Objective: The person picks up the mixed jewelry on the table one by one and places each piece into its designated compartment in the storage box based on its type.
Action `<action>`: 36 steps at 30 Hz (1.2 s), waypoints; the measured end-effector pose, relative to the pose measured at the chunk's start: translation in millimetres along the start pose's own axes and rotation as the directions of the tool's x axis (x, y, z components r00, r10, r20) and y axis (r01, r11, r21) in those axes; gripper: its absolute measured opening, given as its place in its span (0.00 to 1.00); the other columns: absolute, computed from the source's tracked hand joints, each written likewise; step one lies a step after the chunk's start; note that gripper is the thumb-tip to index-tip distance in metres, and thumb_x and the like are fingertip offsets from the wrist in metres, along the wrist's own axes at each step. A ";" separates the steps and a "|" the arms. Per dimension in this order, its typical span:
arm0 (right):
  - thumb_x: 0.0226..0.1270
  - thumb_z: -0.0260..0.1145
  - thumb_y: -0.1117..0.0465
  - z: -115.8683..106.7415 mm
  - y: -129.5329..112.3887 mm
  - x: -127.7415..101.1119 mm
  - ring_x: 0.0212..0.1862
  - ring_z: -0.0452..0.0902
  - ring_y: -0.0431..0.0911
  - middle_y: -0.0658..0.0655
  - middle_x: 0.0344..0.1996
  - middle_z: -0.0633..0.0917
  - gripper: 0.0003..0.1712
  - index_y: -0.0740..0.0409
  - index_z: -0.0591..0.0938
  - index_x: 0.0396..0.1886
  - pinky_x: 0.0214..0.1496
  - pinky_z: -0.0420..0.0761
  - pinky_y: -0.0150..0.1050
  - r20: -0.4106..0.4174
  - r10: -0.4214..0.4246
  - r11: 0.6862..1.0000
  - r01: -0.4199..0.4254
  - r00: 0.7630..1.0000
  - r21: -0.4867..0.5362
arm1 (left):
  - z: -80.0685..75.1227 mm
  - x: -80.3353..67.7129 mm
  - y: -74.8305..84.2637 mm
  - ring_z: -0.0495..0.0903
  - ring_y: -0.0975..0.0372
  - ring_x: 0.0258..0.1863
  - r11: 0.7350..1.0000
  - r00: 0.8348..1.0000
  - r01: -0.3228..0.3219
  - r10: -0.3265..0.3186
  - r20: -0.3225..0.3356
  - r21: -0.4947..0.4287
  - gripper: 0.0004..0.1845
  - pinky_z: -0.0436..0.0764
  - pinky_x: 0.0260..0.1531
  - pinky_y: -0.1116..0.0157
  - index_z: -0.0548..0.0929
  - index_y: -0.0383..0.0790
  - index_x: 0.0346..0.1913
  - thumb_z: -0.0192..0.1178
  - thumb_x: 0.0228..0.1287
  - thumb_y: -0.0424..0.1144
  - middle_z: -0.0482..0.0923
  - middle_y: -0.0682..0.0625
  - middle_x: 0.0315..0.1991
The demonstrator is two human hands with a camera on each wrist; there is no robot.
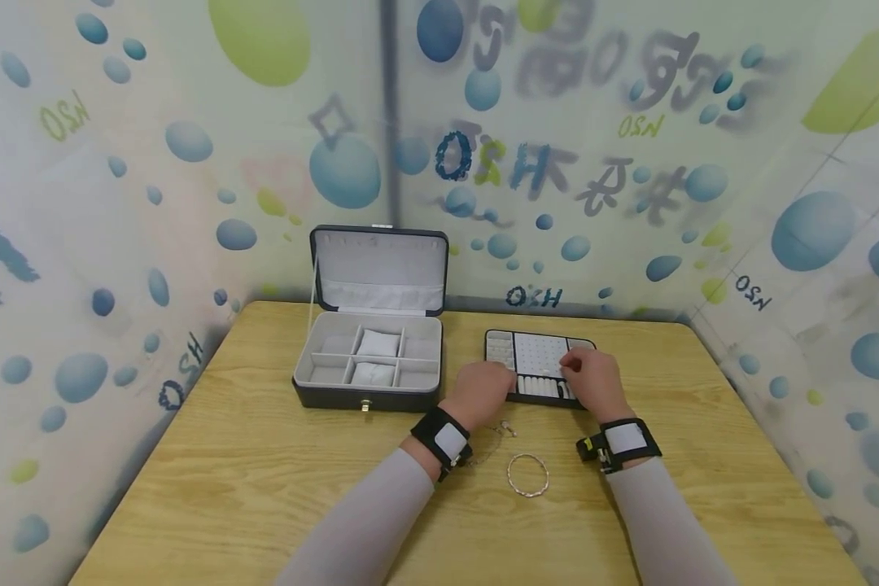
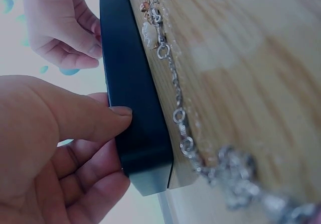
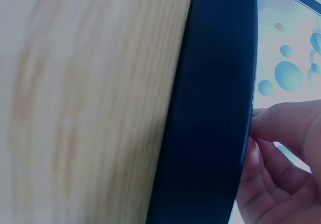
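Note:
A shallow black jewelry tray [image 1: 542, 352] with pale compartments and ring rolls lies right of centre on the table. My left hand [image 1: 483, 395] grips its front left part; in the left wrist view the thumb [image 2: 113, 121] presses the black side wall. Over the tray's right part is my right hand [image 1: 593, 376], thumb and fingers drawn together. Its fingertips [image 3: 257, 118] come right at the rim in the right wrist view; I cannot tell whether they pinch something small. A silver chain [image 2: 179, 114] lies before the tray, small earrings [image 1: 509, 427] by its end.
Left of the tray stands a black jewelry box [image 1: 337, 399], its lid [image 1: 381, 268] up, with two white cushions [image 1: 378, 343] among its compartments. A thin bangle [image 1: 530, 495] lies on the wooden table [image 1: 264, 472] between my forearms. A patterned wall [image 1: 557, 268] rises behind the table.

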State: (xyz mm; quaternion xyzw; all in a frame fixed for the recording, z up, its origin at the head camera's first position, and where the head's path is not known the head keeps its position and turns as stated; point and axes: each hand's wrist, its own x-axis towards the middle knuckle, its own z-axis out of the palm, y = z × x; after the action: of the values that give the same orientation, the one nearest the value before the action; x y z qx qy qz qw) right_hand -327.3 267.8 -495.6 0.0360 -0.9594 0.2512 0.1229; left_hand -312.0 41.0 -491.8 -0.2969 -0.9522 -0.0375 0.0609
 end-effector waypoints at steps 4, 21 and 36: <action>0.70 0.70 0.67 0.0 0.5 0.1 0.42 0.82 0.55 0.62 0.37 0.90 0.05 0.62 0.90 0.41 0.48 0.82 0.53 -0.007 -0.004 1.000 0.004 1.000 0.000 | 1.4 1.3 -0.1 0.82 0.65 0.33 1.000 1.000 0.001 -0.001 0.006 -0.003 0.05 0.79 0.26 0.63 0.89 0.53 0.37 0.69 0.69 0.37 0.87 0.57 0.35; 0.72 0.70 0.66 0.6 0.3 0.6 0.46 0.83 0.56 0.62 0.41 0.91 0.06 0.62 0.91 0.43 0.54 0.82 0.56 0.030 -0.011 1.000 0.011 0.999 -0.013 | 7.1 4.1 -2.4 0.80 0.66 0.31 1.000 1.000 -0.004 0.004 -0.008 0.001 0.05 0.77 0.24 0.64 0.89 0.54 0.37 0.69 0.69 0.37 0.87 0.58 0.35; 0.74 0.67 0.68 0.9 2.9 0.4 0.56 0.84 0.61 0.65 0.48 0.91 0.09 0.63 0.91 0.47 0.64 0.80 0.62 0.056 -0.049 0.999 0.050 0.997 -0.015 | -1.3 -0.2 -0.4 0.81 0.65 0.33 1.000 1.000 0.000 0.000 0.006 -0.012 0.04 0.78 0.27 0.64 0.89 0.53 0.38 0.69 0.69 0.37 0.87 0.58 0.35</action>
State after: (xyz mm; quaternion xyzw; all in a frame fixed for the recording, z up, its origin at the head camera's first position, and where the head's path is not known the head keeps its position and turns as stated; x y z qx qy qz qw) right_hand -328.3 269.9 -497.7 0.0658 -0.9633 0.2390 0.1024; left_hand -312.0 40.4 -490.6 -0.2975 -0.9521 -0.0420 0.0563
